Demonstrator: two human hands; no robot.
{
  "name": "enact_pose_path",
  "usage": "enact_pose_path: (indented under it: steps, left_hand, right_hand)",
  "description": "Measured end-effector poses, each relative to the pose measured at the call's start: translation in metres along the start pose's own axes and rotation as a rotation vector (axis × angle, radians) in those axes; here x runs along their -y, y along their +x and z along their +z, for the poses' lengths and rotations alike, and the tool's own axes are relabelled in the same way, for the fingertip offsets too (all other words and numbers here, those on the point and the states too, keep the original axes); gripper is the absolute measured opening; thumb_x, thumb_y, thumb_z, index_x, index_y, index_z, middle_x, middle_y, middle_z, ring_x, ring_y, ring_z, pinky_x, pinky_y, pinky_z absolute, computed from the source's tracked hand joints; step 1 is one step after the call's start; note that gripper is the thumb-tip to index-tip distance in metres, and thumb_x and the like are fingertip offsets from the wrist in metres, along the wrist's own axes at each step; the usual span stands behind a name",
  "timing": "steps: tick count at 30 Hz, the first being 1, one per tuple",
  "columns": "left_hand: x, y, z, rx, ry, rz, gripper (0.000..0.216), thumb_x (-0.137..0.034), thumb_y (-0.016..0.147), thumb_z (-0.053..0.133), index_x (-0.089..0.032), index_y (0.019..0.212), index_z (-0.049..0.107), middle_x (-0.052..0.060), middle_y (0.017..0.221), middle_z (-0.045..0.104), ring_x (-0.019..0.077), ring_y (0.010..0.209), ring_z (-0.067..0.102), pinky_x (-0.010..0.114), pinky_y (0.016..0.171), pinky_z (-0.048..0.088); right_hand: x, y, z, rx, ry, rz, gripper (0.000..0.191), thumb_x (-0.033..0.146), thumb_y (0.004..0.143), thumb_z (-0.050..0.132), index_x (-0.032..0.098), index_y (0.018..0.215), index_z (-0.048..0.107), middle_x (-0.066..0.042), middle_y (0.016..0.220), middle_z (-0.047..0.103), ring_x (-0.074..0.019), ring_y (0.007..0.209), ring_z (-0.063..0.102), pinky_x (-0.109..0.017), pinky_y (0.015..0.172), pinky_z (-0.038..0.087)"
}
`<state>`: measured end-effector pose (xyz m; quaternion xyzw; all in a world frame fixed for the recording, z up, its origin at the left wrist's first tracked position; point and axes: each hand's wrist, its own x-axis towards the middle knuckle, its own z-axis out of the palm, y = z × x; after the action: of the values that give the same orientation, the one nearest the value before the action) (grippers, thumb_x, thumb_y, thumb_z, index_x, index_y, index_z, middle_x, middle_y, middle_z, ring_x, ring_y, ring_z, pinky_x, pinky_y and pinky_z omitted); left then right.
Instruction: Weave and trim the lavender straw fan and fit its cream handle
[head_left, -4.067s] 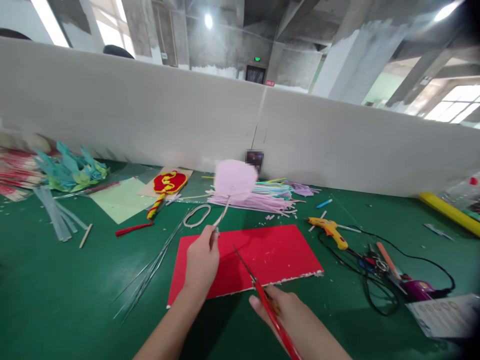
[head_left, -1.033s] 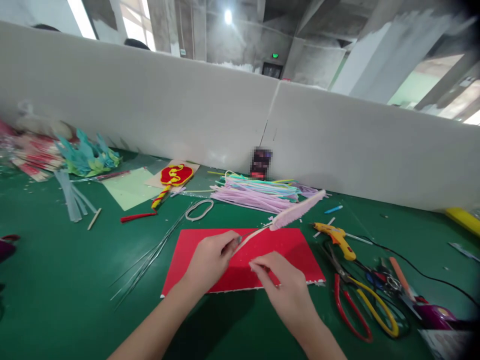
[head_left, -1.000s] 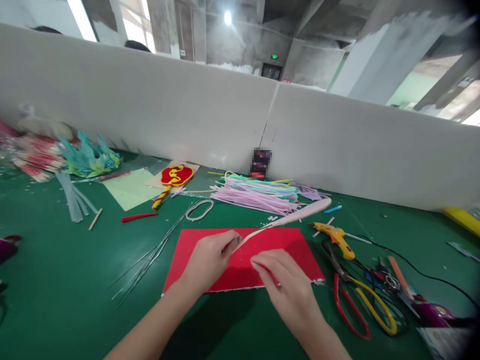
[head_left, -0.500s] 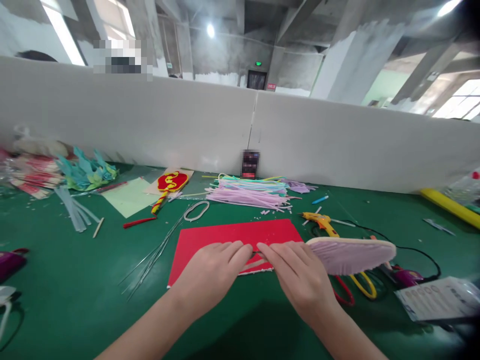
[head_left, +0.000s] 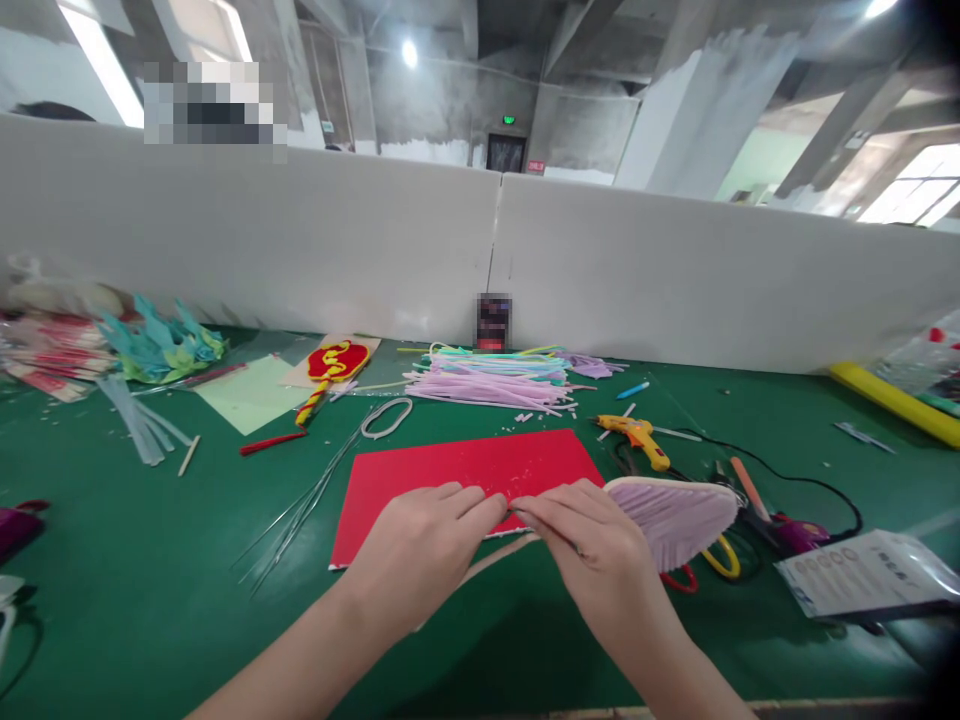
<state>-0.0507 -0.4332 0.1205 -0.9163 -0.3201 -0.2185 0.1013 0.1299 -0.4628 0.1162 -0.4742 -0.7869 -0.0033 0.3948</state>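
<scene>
While my left hand (head_left: 424, 535) and right hand (head_left: 596, 535) are pinching the pink fan (head_left: 682, 515) at one end, both closed, nearly meeting, pale strip (head_left: 499, 560) is trailing below.

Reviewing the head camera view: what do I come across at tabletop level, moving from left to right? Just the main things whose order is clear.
Purple object at the edge → turquoise bunch → red-and-yellow fan → left hand → right hand → pleated lilac piece → yellow roll.

The bare hands (head_left: 431, 530) (head_left: 600, 540) have slender fingers (head_left: 487, 514) and join bare forearms (head_left: 307, 650).
</scene>
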Motion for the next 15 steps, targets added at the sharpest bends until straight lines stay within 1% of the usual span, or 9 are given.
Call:
enact_pose_path:
  steps: [3,5,7,9,12,13,15]
  left_hand:
    - [-0.001,-0.001,0.001,-0.007,0.004,-0.016,0.015,-0.015,0.085,0.039,-0.02,0.083,0.053,-0.001,0.065,0.057,0.0142,0.058,0.051,0.026,0.052,0.033]
    - [-0.001,-0.001,0.001,-0.002,0.0,-0.014,0.014,-0.021,0.086,0.04,-0.02,0.085,0.054,-0.002,0.066,0.058,0.0146,0.059,0.051,0.027,0.053,0.034]
    - [0.0,-0.001,0.002,0.013,0.008,0.006,0.013,-0.027,0.086,0.044,-0.021,0.089,0.055,-0.002,0.068,0.06,0.0152,0.062,0.052,0.027,0.054,0.035]
    - [0.001,-0.002,0.002,0.015,0.048,0.041,0.013,-0.028,0.084,0.047,-0.02,0.091,0.055,-0.002,0.07,0.06,0.0155,0.063,0.053,0.028,0.054,0.035]
    - [0.003,-0.004,0.003,-0.046,0.14,0.11,0.013,-0.023,0.084,0.048,-0.017,0.092,0.056,-0.001,0.069,0.06,0.0152,0.063,0.052,0.028,0.055,0.035]
    - [0.003,-0.004,0.002,-0.079,0.165,0.132,0.013,-0.023,0.084,0.048,-0.017,0.092,0.056,-0.002,0.068,0.059,0.0149,0.063,0.052,0.028,0.055,0.035]
    - [0.005,-0.006,0.002,-0.137,0.195,0.166,0.015,-0.022,0.086,0.046,-0.016,0.094,0.056,-0.001,0.066,0.058,0.0142,0.061,0.05,0.028,0.054,0.035]
  right_hand:
    - [-0.002,-0.003,0.001,0.041,0.031,0.045,0.02,0.012,0.084,0.049,0.019,0.089,0.067,-0.004,0.077,0.068,-0.0164,0.072,0.06,-0.028,0.066,0.046]
    - [-0.002,-0.003,0.002,0.11,0.054,0.084,0.021,0.012,0.085,0.047,0.019,0.089,0.066,-0.003,0.08,0.067,-0.0151,0.073,0.06,-0.025,0.066,0.047]
    - [-0.002,-0.002,0.002,0.191,0.014,0.094,0.021,0.012,0.086,0.045,0.02,0.088,0.065,-0.003,0.079,0.066,-0.0143,0.07,0.06,-0.024,0.064,0.046]
    - [-0.001,0.0,0.001,0.255,-0.103,0.047,0.021,0.011,0.086,0.043,0.019,0.085,0.063,-0.003,0.075,0.064,-0.0153,0.067,0.059,-0.027,0.064,0.045]
    - [0.0,0.007,-0.006,0.375,-0.256,-0.072,0.021,0.006,0.083,0.042,0.017,0.08,0.059,-0.003,0.069,0.062,-0.0176,0.067,0.058,-0.031,0.066,0.043]
    - [0.0,0.009,-0.009,0.428,-0.259,-0.091,0.02,0.006,0.082,0.042,0.018,0.08,0.058,-0.003,0.069,0.061,-0.0172,0.067,0.058,-0.03,0.065,0.043]
    - [-0.001,0.013,-0.015,0.527,-0.197,-0.071,0.019,0.008,0.083,0.043,0.019,0.082,0.058,-0.001,0.071,0.062,-0.0153,0.066,0.058,-0.026,0.061,0.043]
